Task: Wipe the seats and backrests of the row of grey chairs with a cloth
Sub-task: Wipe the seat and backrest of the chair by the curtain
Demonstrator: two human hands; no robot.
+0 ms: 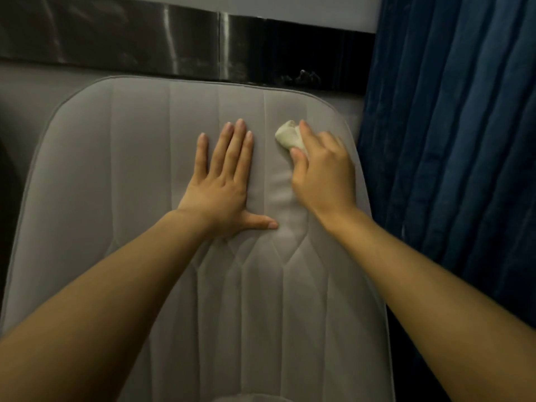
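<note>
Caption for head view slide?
Right hand holds a balled cloth on the grey backrest; left hand flat beside it.

Left hand (pixel 223 181) on backrest (pixel 116 198), right hand (pixel 322 169) with cloth (pixel 288 136) alongside, curtain (pixel 452 140) at right

Blue curtain (pixel 452 140) right, glossy black wall band (pixel 116 33) — dim light

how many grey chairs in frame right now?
1: the grey chair fills the centre, left hand flat on it, right hand holding the cloth against it. Others may sit out of frame.
</note>
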